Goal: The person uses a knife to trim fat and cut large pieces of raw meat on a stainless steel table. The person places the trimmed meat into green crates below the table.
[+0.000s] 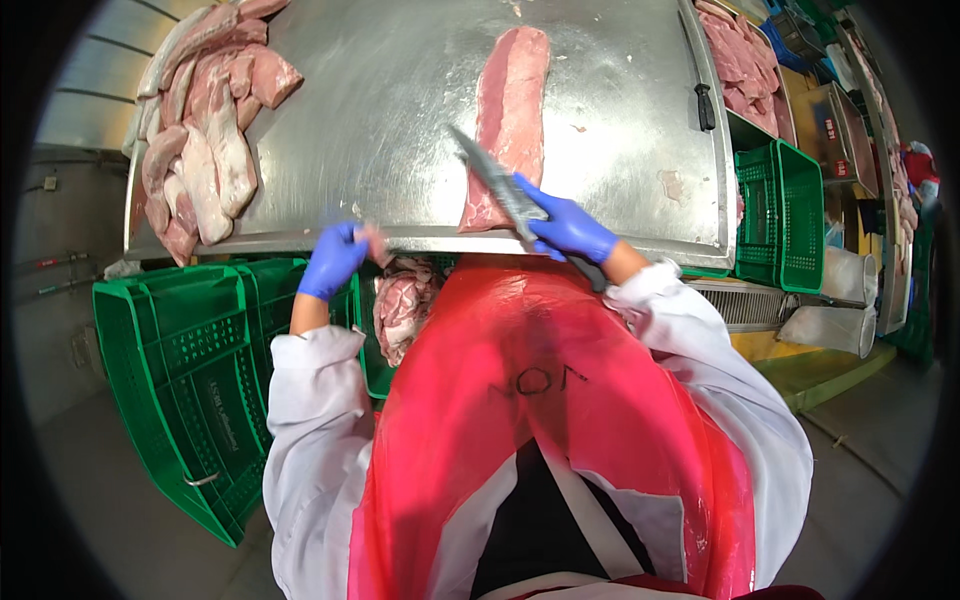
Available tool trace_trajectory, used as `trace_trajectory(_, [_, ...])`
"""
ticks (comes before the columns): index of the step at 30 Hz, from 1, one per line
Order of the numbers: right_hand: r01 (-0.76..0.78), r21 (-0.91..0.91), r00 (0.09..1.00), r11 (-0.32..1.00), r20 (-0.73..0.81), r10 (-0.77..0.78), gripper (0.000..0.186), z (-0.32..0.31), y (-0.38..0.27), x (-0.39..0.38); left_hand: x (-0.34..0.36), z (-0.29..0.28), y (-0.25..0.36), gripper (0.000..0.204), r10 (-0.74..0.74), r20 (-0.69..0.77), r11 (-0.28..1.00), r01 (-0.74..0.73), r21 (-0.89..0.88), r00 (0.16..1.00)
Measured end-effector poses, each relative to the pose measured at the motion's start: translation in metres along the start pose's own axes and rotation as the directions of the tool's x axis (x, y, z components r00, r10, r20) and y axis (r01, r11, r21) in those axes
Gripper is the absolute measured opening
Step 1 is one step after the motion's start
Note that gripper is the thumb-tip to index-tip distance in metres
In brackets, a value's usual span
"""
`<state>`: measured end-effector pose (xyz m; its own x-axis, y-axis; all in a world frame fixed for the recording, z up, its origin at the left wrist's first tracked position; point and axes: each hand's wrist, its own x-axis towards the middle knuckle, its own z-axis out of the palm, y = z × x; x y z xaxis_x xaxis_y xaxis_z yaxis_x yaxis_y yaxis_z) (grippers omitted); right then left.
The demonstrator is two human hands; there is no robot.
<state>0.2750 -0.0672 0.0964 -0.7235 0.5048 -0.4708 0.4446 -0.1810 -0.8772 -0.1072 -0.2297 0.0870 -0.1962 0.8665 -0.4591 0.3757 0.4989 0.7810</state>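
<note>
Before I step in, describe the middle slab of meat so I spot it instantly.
On the steel table, look right of the meat pile. A long pink slab stretches away from the near edge, the knife in the right hand over it. Unlike the piled pieces, it lies alone.

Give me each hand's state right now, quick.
Left hand: blurred, a small meat scrap against it; whether gripped cannot be told.
Right hand: closed, holding a knife.

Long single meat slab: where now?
Head view, upper middle: the meat slab lies on the metal table, partly hidden by the knife in the right hand.
</note>
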Motion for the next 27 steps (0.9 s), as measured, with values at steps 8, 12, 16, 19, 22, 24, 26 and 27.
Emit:
trace_trajectory(8, [0.021, 0.196, 0.899, 0.980, -0.432, 0.067, 0.079, -0.090, 0.076, -0.079, 0.118, 0.183, 0.029, 0.064, 0.131, -0.115, 0.966, -0.101, 0.240, 0.985])
trace_trajectory(12, [0.067, 0.292, 0.838, 0.954, -0.535, 0.105, 0.082, -0.120, 0.090, -0.110, 0.147, 0.208, 0.125, 0.056, -0.013, 0.566, 0.847, -0.292, 0.444, 0.824])
trace_trajectory(16, [0.100, 0.305, 0.800, 0.947, -0.591, 0.106, 0.082, -0.152, 0.111, -0.130, 0.243, 0.185, 0.218, 0.093, 0.610, 0.446, 0.206, -0.675, 0.709, 0.655])
trace_trajectory(19, [0.132, 0.312, 0.781, 0.941, -0.618, 0.096, 0.081, -0.171, 0.123, -0.136, 0.314, 0.180, 0.217, 0.110, 0.497, 0.383, 0.141, -0.507, 0.850, 0.779])
trace_trajectory(22, [0.126, 0.253, 0.769, 0.959, -0.636, 0.067, 0.081, -0.189, 0.134, -0.138, 0.317, 0.195, 0.230, 0.112, 0.392, 0.161, 0.334, -0.304, 0.892, 0.906])
trace_trajectory(24, [0.133, 0.251, 0.769, 0.959, -0.637, 0.060, 0.081, -0.201, 0.138, -0.131, 0.301, 0.209, 0.236, 0.112, 0.288, 0.000, 0.440, -0.132, 0.888, 0.958])
trace_trajectory(26, [0.130, 0.191, 0.768, 0.973, -0.640, 0.023, 0.081, -0.210, 0.132, -0.120, 0.288, 0.219, 0.230, 0.111, 0.215, -0.145, 0.524, 0.011, 0.852, 0.966])
trace_trajectory(27, [0.119, 0.165, 0.782, 0.979, -0.623, 0.010, 0.081, -0.214, 0.126, -0.112, 0.276, 0.210, 0.226, 0.113, 0.221, -0.074, 0.495, -0.046, 0.868, 0.972])
